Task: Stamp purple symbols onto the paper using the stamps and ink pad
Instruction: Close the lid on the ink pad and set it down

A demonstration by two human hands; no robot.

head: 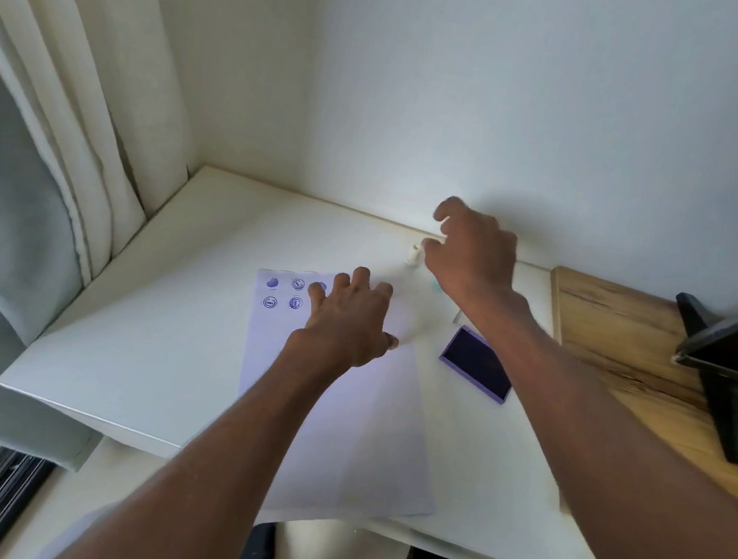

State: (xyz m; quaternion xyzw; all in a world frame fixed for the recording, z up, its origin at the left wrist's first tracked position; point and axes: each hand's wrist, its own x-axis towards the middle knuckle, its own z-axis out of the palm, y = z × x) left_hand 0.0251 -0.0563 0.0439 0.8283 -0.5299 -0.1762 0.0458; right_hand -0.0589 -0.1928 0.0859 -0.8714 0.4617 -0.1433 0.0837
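A white sheet of paper (pixel 348 439) lies on the white table (pixel 158 334), with several purple stamped symbols (pixel 283 295) near its top left corner. My left hand (pixel 349 319) lies flat on the upper part of the paper, fingers spread. My right hand (pixel 472 251) hovers near the back wall, fingers curled around a small white stamp (pixel 414 255); whether the fingers hold it is unclear. The purple ink pad (pixel 476 362) lies open to the right of the paper, under my right forearm.
A wooden surface (pixel 634 347) adjoins the table on the right and carries a dark tablet on a black stand (pixel 737 363). Curtains (pixel 44 135) hang at the left. The white wall (pixel 479 104) is close behind the table.
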